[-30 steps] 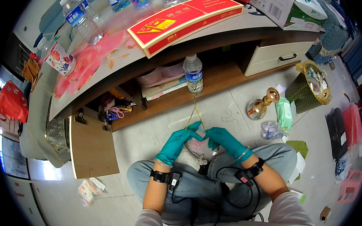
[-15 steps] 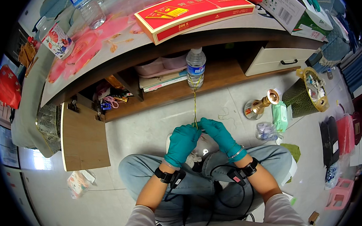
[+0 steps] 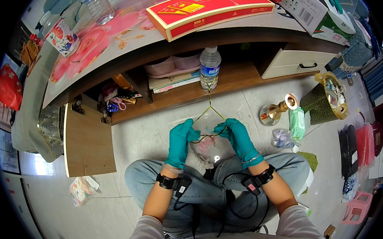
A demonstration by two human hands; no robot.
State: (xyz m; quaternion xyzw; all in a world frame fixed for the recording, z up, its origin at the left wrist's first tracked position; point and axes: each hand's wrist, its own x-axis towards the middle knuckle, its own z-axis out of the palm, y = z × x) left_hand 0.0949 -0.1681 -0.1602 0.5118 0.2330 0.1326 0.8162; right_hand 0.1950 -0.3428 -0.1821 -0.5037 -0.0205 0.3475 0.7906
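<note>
A yellow-and-black cord [image 3: 210, 102] runs from around a clear water bottle [image 3: 210, 70], which stands upright on the low shelf of the cabinet. Below a crossing point the cord splits into two strands that spread toward my hands. My left hand [image 3: 181, 139], in a teal glove, pinches the left strand. The right strand is gripped by my right hand [image 3: 233, 136], gloved the same, with its fingers curled. Between both hands a lower stretch of cord sags. Under it, a clear plastic bag with something pinkish [image 3: 206, 145] lies near my crossed legs.
An open cabinet door [image 3: 88, 142] stands at the left. A gold-coloured metal vase [image 3: 277, 110], a green wipes packet [image 3: 296, 123] and a full waste bin [image 3: 320, 99] stand at the right. On the tabletop lies a red box [image 3: 211, 10].
My hands have moved apart, the left one to the left and the right one slightly right. The cord, a single taut line before, now opens into a loop between them.
</note>
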